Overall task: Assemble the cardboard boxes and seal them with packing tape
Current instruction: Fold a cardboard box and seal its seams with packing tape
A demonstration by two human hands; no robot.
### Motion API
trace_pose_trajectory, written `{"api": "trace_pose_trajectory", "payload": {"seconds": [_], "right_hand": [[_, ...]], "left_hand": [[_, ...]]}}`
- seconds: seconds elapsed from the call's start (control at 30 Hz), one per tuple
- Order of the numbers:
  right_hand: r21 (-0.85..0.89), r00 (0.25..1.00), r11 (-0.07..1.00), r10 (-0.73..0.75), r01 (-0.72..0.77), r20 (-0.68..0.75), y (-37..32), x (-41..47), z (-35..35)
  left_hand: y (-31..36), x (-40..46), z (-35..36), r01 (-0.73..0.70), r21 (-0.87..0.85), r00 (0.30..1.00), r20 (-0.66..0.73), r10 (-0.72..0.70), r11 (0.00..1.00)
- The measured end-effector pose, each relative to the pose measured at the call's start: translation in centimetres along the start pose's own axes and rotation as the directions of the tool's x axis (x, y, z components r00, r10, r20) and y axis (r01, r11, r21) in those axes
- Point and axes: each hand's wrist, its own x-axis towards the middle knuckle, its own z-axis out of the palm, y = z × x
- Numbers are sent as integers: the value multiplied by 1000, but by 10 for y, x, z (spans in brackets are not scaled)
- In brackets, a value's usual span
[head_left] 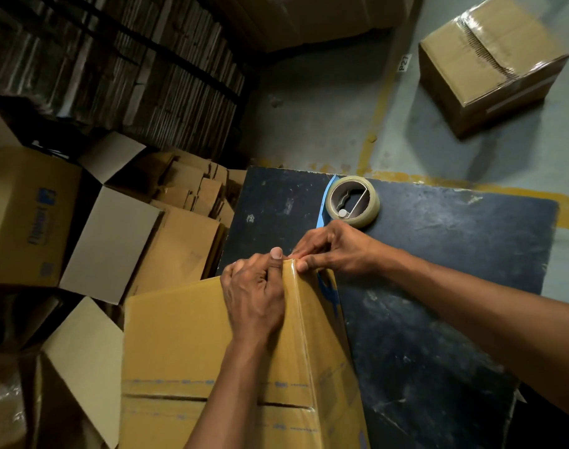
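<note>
Fingers (244,277) of the left hand (255,296) are curled tight against the far top edge of the cardboard box (186,351), thumb straight up along the taped corner, pressing the glossy packing tape (296,306) that runs down the box's ridge. Opposite it, the right hand (328,251) pinches narrowly at the same corner, thumb and forefinger closed on the end of the tape where it folds over the edge; the two hands nearly touch there. Whether the right fingertips hold loose tape or only press it flat cannot be told.

That box stands at the near left edge of a dark, scuffed table (438,286), leaning partly off it. Just beyond the right hand, on the table, lies a tape roll (352,202) with a blue strip (325,202) beside it.

Left of the table, open boxes (34,215) with raised flaps crowd the floor, and flattened cartons (192,189) are piled behind them. Farther off, on the grey floor (309,124) past a yellow line, sits a sealed box (490,66).
</note>
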Motion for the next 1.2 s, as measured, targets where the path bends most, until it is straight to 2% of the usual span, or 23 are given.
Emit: {"api": "trace_pose_trajectory", "payload": {"seconds": [0.1, 0.2, 0.33, 0.47, 0.63, 0.67, 0.77, 0.83, 0.93, 1.07, 1.13, 1.2], "right_hand": [[-50, 997, 999, 24, -20, 78, 3, 0, -8], [-236, 992, 971, 61, -32, 115, -9, 0, -17], [-216, 995, 976, 15, 6, 96, -27, 1, -5], [-335, 993, 940, -30, 68, 118, 2, -5, 23], [-541, 981, 840, 137, -41, 140, 37, -25, 3], [-552, 981, 833, 133, -32, 143, 36, -26, 2], [-407, 996, 913, 20, 19, 92, 23, -20, 7], [-375, 995, 924, -40, 70, 86, 13, -12, 16], [-478, 995, 876, -23, 67, 97, 9, -8, 28], [-586, 993, 810, 76, -7, 94, 21, -30, 13], [-597, 996, 802, 24, 33, 89, 16, -44, 13], [-621, 993, 774, -102, 121, 66, -2, -48, 22]], "left_hand": [[-1, 0, -1, -6, 3, 1000, -1, 6, 1000], [-1, 0, -1, 11, 6, 1000, -3, -11, 1000], [1, -1, -1, 21, -9, 1000, -19, -22, 1000], [-1, 0, 1, 30, 3, 999, -17, -29, 1000], [-2, 1, 3, 20, 29, 1000, -21, -19, 999], [-2, 2, 3, 19, 33, 1000, -20, -18, 999], [-5, 3, 4, 23, 45, 1000, 0, -23, 999], [-5, 2, 3, 21, 40, 1000, 1, -21, 999], [-2, 1, 0, 9, 75, 1000, -3, -9, 997], [3, 0, -4, -9, 82, 1000, 11, 8, 997], [1, -4, -9, -27, 72, 999, -22, 29, 997], [2, -13, -15, -30, 43, 997, -72, 33, 999]]}}
